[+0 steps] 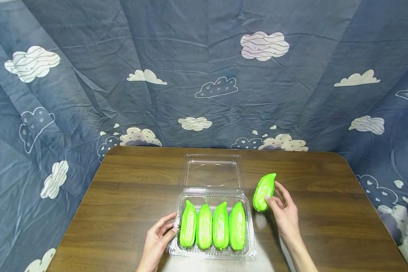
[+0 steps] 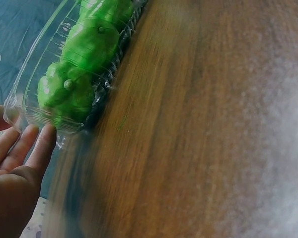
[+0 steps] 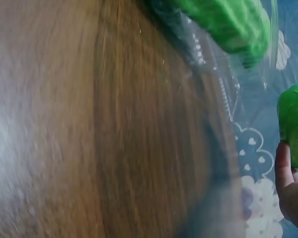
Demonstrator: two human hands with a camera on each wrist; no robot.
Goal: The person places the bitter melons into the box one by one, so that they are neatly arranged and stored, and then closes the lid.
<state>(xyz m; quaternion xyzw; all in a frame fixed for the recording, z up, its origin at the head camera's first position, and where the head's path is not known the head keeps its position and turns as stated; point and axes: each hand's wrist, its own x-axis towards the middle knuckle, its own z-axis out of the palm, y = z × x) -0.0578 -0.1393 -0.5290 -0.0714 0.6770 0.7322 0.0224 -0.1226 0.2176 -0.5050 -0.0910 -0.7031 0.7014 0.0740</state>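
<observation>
My right hand (image 1: 285, 213) holds a bright green, lumpy bitter melon (image 1: 264, 192) between thumb and fingers, right of a clear plastic container (image 1: 251, 247). The melon's pointed tip faces away; its blunt end (image 3: 294, 111) shows in the right wrist view. Several similar bitter melons (image 1: 204, 226) lie side by side in the container's base, tips pointing to the back. The hinged lid (image 1: 212, 173) lies folded back behind the base. At the left rim, my left hand (image 1: 159, 234) grips the edge, its fingers (image 2: 42, 148) against the side wall in the left wrist view.
Everything stands on a brown wooden table (image 1: 132, 189) with rounded far corners. Behind and around it hangs a blue cloth (image 1: 176, 49) with a cloud pattern. Bright glare lies on the table near the front edge.
</observation>
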